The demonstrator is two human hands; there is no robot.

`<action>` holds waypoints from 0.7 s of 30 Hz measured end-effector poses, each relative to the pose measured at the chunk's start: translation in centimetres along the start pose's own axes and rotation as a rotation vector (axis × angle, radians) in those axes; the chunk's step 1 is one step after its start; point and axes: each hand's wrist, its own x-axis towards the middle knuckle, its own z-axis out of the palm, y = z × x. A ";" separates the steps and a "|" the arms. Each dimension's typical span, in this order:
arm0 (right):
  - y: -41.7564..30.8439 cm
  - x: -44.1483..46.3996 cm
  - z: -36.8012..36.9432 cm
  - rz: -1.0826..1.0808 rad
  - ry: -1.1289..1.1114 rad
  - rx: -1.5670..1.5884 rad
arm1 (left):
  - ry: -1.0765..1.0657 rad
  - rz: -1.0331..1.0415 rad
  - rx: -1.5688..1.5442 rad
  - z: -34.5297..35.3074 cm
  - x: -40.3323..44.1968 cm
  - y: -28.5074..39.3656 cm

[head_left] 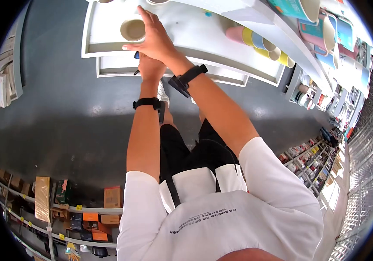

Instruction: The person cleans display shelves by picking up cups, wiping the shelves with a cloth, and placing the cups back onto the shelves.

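Note:
My right hand is open over the white shelf, thumb and fingers spread beside a cream-coloured cup. The cup stands upright with its mouth facing up; whether the fingers touch it I cannot tell. Just below, at the shelf's front edge, my left hand is closed, partly covered by my right hand. A small blue and black item shows at its fingers, too little of it to name. Both wrists wear black straps.
Pink, yellow and blue cups lie on their sides along the shelf. More mugs stand on a higher shelf at right. Behind me, racks hold boxes. Grey floor surrounds my feet.

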 end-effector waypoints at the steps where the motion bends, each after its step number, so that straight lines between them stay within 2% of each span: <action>1: -0.1 -0.7 -1.3 -0.003 0.073 -0.006 | -0.002 -0.024 0.085 0.3 0.3 0.0; 2: 0.1 -1.3 -3.0 -0.011 0.146 -0.008 | 0.002 -0.047 0.175 0.4 0.4 -0.3; 3: 1.1 -2.6 -4.1 -0.023 0.262 -0.057 | 0.133 -0.022 0.192 0.5 0.0 0.1; 4: 0.4 -3.8 -6.1 0.241 0.309 0.089 | 0.080 -0.107 0.190 -0.4 -0.2 1.4; 7: 3.3 -8.0 -11.5 0.369 0.591 0.008 | 0.069 -0.120 0.211 -0.4 -0.2 1.6; 10: 5.8 -10.9 -16.1 0.498 0.754 -0.027 | 0.090 -0.099 0.216 -0.1 -0.2 1.4; 13: 8.9 -11.7 -18.5 0.546 0.821 -0.056 | 0.088 -0.096 0.245 0.1 -0.2 0.9; 16: 11.6 -12.0 -19.0 0.622 0.815 0.142 | 0.059 -0.089 0.288 0.0 0.0 0.6; 18: 13.1 -11.5 -19.2 0.552 0.752 0.109 | 0.062 -0.086 0.315 0.0 0.1 1.0; 21: 14.2 -10.9 -19.0 0.565 0.740 0.085 | 0.057 -0.097 0.353 0.1 0.1 0.7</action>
